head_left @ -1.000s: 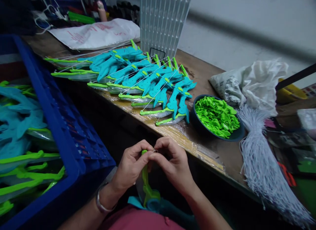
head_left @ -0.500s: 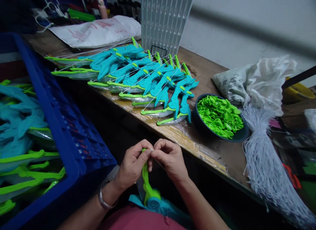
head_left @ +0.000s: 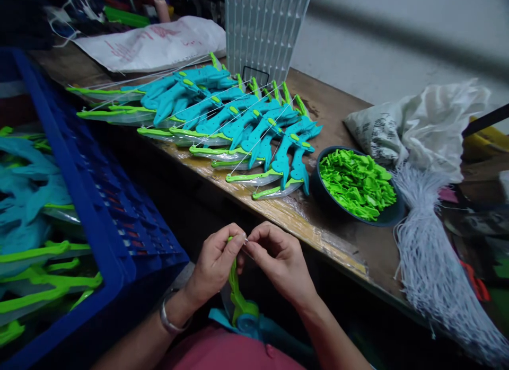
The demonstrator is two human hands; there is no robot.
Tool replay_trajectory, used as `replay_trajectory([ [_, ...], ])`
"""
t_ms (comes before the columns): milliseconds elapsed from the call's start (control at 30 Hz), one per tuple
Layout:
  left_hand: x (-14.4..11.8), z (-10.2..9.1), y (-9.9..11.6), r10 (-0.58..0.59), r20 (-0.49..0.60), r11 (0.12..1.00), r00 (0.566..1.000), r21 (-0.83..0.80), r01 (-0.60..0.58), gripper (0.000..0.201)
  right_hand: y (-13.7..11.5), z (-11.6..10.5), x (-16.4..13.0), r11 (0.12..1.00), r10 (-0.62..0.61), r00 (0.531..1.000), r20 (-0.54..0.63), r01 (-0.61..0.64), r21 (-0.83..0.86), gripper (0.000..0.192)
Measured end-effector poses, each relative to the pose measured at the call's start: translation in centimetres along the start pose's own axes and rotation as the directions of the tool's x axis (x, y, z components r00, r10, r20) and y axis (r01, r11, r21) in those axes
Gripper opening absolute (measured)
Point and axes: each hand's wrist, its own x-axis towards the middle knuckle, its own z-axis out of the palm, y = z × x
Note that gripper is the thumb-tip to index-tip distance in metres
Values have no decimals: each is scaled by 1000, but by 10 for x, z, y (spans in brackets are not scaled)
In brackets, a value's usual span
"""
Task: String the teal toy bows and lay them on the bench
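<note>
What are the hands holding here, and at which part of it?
The left hand pinches the upper tip of a green toy-bow limb standing over the lap. The right hand pinches a thin white string at that tip.

Dim indoor light, cool cast. Bench [head_left: 330,115] top lit best at its far edge; deep shadow under its near edge. Corners dark, soft. Wide-lens bending at frame edges. White cords [head_left: 433,274] slightly smeared.
</note>
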Motion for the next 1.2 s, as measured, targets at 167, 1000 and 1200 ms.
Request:
replay_trajectory([
  [167, 2, -2, -1, -19, 48, 996, 999, -85, 23, 33, 1, -4, -1, 850, -395, 917, 50, 386, -358, 7],
  [1000, -4, 4, 6, -105, -7, 984, 994, -144, 103, 22, -15, -11, -3, 962, -29, 999, 12, 32, -269, 5],
  [1200, -3, 0, 7, -116, 41, 987, 992, -104, 120, 20, -10, -12, -2, 944, -139, 990, -1, 132, -301, 10],
])
